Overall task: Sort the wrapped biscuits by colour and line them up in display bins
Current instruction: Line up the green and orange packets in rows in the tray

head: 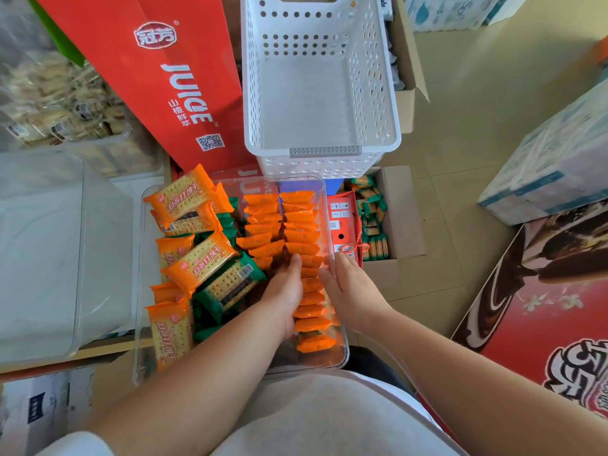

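Person is sitting over a clear plastic bin (329,205) resting near the lap, both bare hands inside it. Left hand (285,291) is lying flat along the left side of the right-hand row of orange biscuit packs (304,238), fingers straight and pressed against the packs, not clenched, not gripping any single pack. Right hand (345,287) is sitting opposite on the row's right side by the bin wall, fingers extended and open too; the row is running between the two palms, standing on edge from the far wall toward the near wall. A second, shorter orange row (261,222) is standing just left of it in the far half. Loose orange packs (197,258) and green packs (230,287) are piled flat in the bin's left half, overlapping. An empty-looking white perforated basket (253,93) is sitting just beyond the bin, a red juice carton (158,77) leaning to its left. A cardboard box (399,212) with more green packs is sitting to the right of the bin.
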{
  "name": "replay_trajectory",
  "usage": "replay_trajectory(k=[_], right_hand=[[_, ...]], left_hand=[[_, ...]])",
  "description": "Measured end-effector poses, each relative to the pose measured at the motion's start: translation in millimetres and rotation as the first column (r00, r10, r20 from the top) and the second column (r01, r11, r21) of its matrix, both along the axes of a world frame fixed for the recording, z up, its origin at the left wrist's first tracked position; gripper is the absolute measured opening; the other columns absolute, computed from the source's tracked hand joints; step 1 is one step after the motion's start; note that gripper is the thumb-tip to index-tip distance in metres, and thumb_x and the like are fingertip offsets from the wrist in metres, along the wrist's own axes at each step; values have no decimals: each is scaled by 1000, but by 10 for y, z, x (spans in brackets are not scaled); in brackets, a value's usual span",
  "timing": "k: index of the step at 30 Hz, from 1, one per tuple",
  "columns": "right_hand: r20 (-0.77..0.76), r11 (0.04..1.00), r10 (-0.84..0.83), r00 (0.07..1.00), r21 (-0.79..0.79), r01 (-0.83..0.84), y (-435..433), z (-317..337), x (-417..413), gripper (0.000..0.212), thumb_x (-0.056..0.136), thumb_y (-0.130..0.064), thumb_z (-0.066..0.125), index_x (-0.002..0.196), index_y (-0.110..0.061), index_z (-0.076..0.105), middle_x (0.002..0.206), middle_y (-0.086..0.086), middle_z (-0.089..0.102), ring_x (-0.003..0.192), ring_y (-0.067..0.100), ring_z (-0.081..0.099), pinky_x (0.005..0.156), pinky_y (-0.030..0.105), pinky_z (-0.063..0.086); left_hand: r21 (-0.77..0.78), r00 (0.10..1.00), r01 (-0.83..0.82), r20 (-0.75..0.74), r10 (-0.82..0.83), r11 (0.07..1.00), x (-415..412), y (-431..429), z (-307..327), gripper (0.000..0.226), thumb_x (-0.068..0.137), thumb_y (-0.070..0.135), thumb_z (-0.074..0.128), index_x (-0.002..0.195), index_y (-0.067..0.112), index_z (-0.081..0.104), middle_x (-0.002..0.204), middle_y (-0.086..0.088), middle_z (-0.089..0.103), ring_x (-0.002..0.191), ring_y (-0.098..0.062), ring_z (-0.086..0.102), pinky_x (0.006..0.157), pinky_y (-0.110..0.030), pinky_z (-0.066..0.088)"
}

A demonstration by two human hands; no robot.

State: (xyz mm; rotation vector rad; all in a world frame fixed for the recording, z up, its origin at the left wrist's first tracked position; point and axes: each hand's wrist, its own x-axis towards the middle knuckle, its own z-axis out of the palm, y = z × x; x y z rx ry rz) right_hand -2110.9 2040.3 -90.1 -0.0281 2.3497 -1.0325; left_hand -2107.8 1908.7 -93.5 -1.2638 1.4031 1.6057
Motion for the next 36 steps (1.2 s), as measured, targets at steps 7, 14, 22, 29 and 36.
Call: replay_trajectory(k=[7,14,22,29,36], right_hand=[[7,1000,27,1000,5,-27,8,-9,-18,26,106,-41,39,121,-22,49,121,-1,58,103,17,59,89,45,55],[38,999,51,998,17,-52,39,-14,-43,27,106,-46,38,118,-24,47,117,-2,60,101,17,61,85,47,57],[80,1000,-27,996,6,26,74,-42,-35,38,98,-59,48,119,-28,51,117,-4,65,100,16,65,86,48,58],[-183,996,-56,981,62,68,69,97,-78,66,95,-50,60,149,-22,38,144,7,45,132,26,44,106,47,42],[-526,991,37,850,130,37,-199,288,-156,55,89,-52,56,134,-20,58,129,8,56,119,32,46,101,43,35]], left_hand=[[57,1000,17,14,-18,998,-51,-17,150,45,100,63,41,136,36,52,103,-3,67,85,-28,65,73,-47,54],[-274,891,317,-243,-384,908,132,-276,360,24,104,47,46,101,32,65,104,11,68,102,-17,63,96,-42,52],[-897,228,399,299,-927,-191,341,-1024,386,77,83,50,75,148,20,46,142,-3,54,129,-28,47,108,-45,39],[-855,182,393,434,-882,-340,294,-1050,366,51,82,31,71,129,14,62,124,-4,57,119,-29,48,106,-46,37],[-934,538,276,-45,-842,226,231,-1198,582,23,87,16,67,109,12,72,101,-3,68,91,-24,60,77,-37,51]])
